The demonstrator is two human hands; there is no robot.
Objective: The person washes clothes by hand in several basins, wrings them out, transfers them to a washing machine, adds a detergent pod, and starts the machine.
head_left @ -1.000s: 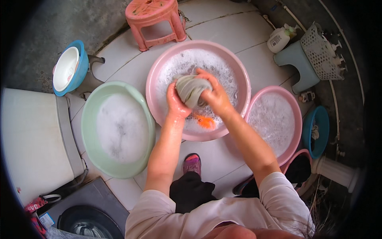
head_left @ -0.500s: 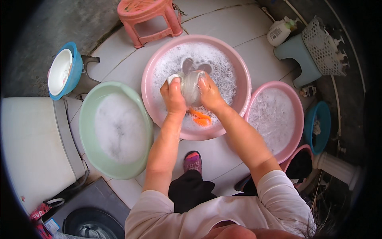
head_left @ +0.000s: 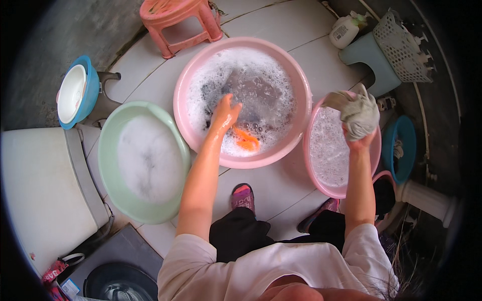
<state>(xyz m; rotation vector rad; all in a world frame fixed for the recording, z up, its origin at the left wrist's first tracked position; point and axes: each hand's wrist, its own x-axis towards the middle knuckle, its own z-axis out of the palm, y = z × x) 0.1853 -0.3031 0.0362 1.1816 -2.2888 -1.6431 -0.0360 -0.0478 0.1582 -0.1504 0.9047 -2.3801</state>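
Though the left hand hovers empty, fingers loosely spread, over the big basin, toward its left edge, the orange brush lies just beside its wrist. If the right hand slackens, I reckon the cloth could slip past the small basin, off its far-right edge; it's bunched in that hand's grip.

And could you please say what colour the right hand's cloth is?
The cloth is light greyish-beige, showing best in the head view.
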